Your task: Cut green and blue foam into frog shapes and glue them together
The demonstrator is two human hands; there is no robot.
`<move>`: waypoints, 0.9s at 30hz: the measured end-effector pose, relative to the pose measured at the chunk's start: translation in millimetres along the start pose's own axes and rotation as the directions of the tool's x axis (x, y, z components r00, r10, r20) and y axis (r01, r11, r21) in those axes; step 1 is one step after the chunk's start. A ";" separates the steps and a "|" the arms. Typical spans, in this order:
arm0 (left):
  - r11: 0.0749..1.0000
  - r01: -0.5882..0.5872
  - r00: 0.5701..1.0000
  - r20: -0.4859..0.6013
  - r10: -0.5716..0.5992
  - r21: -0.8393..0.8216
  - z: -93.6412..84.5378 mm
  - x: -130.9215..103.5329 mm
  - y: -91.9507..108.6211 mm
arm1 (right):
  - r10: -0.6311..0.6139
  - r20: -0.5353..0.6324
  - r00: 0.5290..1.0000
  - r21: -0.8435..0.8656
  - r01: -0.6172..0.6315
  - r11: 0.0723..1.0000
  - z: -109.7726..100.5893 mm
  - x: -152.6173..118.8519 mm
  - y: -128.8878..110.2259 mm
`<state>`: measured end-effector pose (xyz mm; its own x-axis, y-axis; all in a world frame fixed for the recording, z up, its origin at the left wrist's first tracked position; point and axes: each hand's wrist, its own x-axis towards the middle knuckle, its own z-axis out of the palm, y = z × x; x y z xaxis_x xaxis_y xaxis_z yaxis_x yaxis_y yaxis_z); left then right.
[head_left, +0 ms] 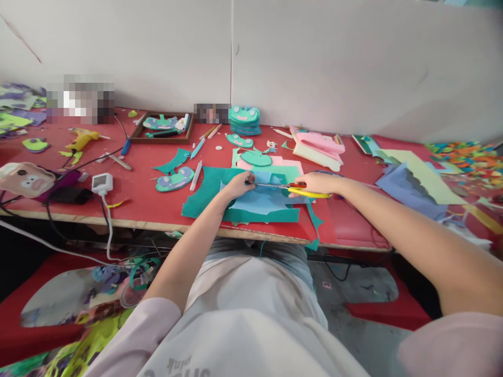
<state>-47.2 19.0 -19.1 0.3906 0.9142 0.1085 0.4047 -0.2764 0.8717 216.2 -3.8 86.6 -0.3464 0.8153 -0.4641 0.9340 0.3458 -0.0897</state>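
Note:
My right hand (pixel 316 183) is closed round the handles of a pair of scissors (pixel 310 192), yellow and red, with the blades pointing left. At the blade tips is my left hand (pixel 243 183), its fingers pinched together over a light blue sheet (pixel 259 201); whether a small piece sits in the pinch is hidden. Beneath the blue sheet lies a larger dark teal sheet (pixel 208 191). Behind the hands rest a green cut shape (pixel 255 157) and pink sheets (pixel 288 165). A teal offcut (pixel 314 220) hangs near the table's front edge.
Finished-looking frog faces (pixel 245 120) are stacked by the wall. Left of the work stand a wooden tray (pixel 135 137), a yellow glue gun (pixel 82 139) and a white charger (pixel 102 183) with cables. On the right are blue-violet sheets (pixel 408 188) and many colourful scraps (pixel 471 162).

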 end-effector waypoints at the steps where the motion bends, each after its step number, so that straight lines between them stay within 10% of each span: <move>1: 1.000 0.004 1.000 0.002 -0.004 0.005 -0.4 -0.5 1.0 | 0.003 -0.002 1.000 0.001 -0.003 1.000 0.4 0.6 0.5; 13: 0.984 -0.005 1.000 0.028 0.000 0.176 -15.2 -9.0 25.3 | -0.002 -0.034 0.999 -0.041 0.000 0.999 1.5 1.5 3.8; 27: 0.983 0.067 0.998 0.030 -0.063 -0.173 -6.3 21.1 29.1 | 0.030 -0.039 0.999 -0.062 -0.033 0.998 -1.0 3.2 4.5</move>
<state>-32.3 32.1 11.6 0.3886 0.9206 0.0393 0.2808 -0.1589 0.9465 219.2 0.8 85.6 -0.3210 0.8429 -0.4317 0.9377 0.3469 -0.0198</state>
